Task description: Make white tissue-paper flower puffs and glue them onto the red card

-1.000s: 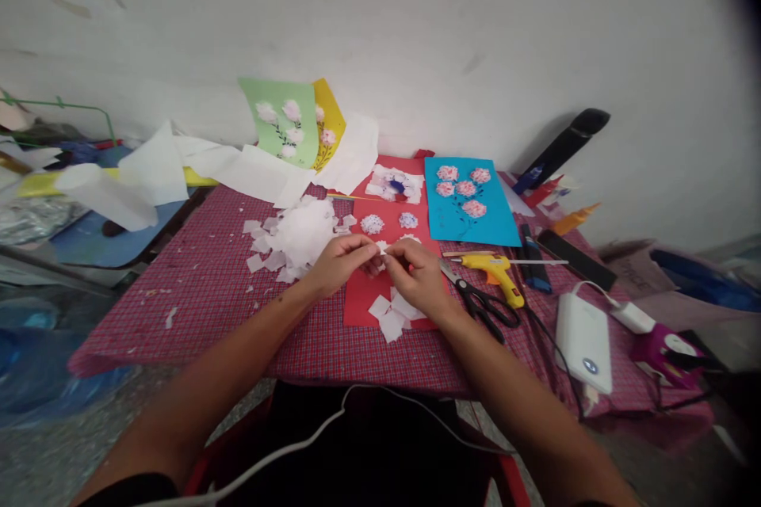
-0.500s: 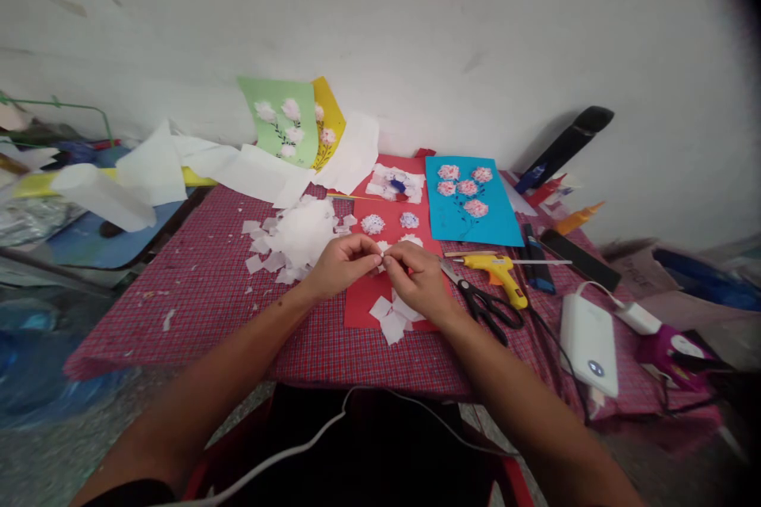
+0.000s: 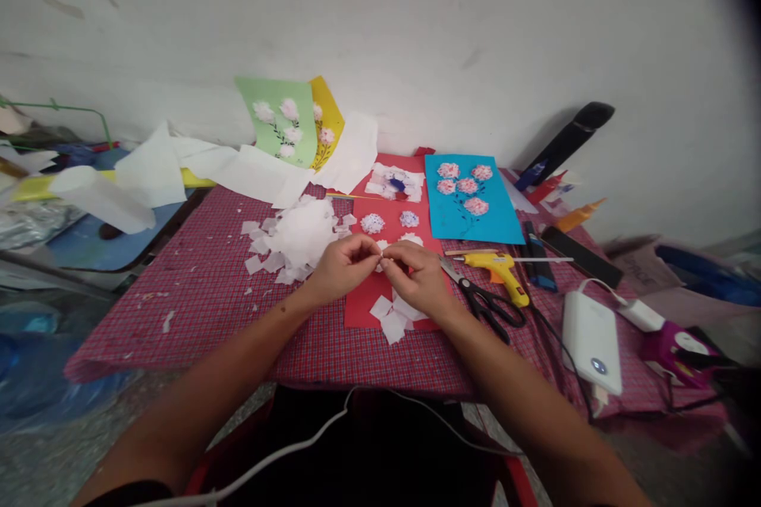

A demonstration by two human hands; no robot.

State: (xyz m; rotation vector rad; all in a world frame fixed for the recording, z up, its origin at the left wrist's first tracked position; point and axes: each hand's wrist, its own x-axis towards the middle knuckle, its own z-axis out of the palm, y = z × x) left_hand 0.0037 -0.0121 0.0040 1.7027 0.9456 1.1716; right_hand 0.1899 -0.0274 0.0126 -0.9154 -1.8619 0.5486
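Note:
My left hand [image 3: 343, 265] and my right hand [image 3: 418, 276] meet fingertip to fingertip over the red paper sheet [image 3: 361, 311]. Both are closed in a pinch on a tiny piece of white paper, mostly hidden by the fingers. Just beyond them, two white paper flowers with bluish specks, one at the left [image 3: 372, 223] and one at the right [image 3: 409, 219], lie on the red sheet. More white paper flowers [image 3: 411, 239] are partly covered by my hands. Below my right hand are several loose white paper squares [image 3: 392, 326]. A big pile of such squares [image 3: 303, 234] lies left of my left hand.
To the right are black-handled scissors [image 3: 491, 307], a yellow glue gun [image 3: 502, 273] and a white power bank [image 3: 591, 341]. A blue card [image 3: 505, 214] with pink-and-white flowers lies behind them. A green card [image 3: 250, 99] leans on the wall near a paper roll [image 3: 104, 194].
The hands stay together over the red sheet, with only slight finger movement. The whole view has shifted very slightly.

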